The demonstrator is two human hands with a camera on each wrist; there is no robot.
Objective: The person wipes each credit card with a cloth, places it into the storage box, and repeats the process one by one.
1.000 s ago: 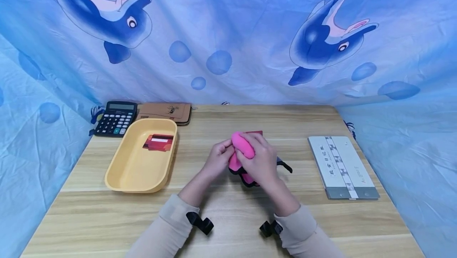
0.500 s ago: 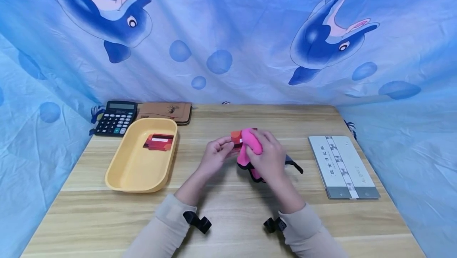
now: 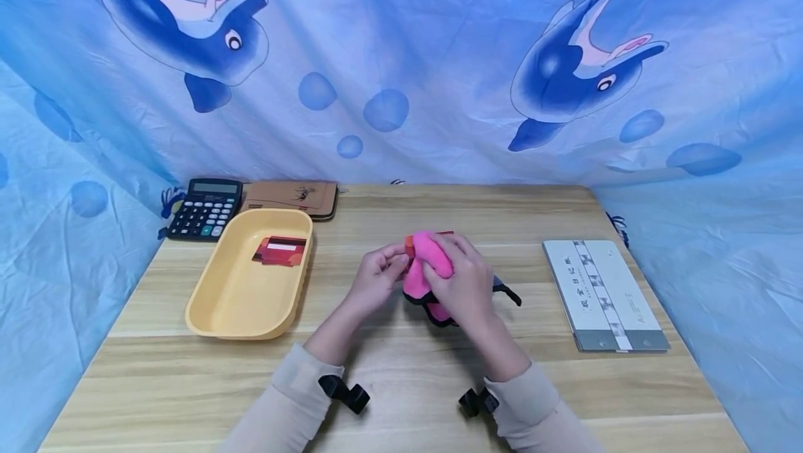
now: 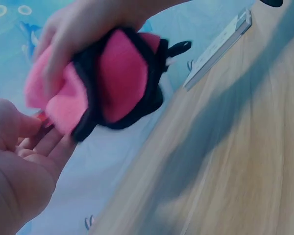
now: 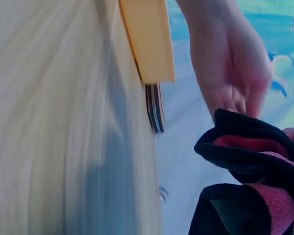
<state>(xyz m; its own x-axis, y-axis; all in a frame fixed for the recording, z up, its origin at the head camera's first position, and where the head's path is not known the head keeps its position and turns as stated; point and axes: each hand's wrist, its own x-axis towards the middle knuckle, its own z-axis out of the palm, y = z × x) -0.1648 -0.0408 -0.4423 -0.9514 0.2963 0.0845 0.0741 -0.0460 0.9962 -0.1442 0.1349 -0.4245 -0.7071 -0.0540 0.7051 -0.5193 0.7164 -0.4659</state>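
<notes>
In the head view my left hand pinches a red-and-orange card by its left end, over the middle of the table. My right hand grips a pink cloth with black trim, bunched and folded over the card. Only the card's left end and a bit of its far edge show past the cloth. The left wrist view shows the pink cloth hanging in open folds, with a sliver of the card between left thumb and fingers. Black-edged folds of the cloth fill the right wrist view's lower right.
A yellow tray stands to the left, with red cards lying in it. Behind it are a black calculator and a brown notebook. A pale grey book lies near the table's right edge.
My right hand slid right with the cloth, baring more of the card, then came back left and covers most of it now. The left hand keeps its pinch on the card.
</notes>
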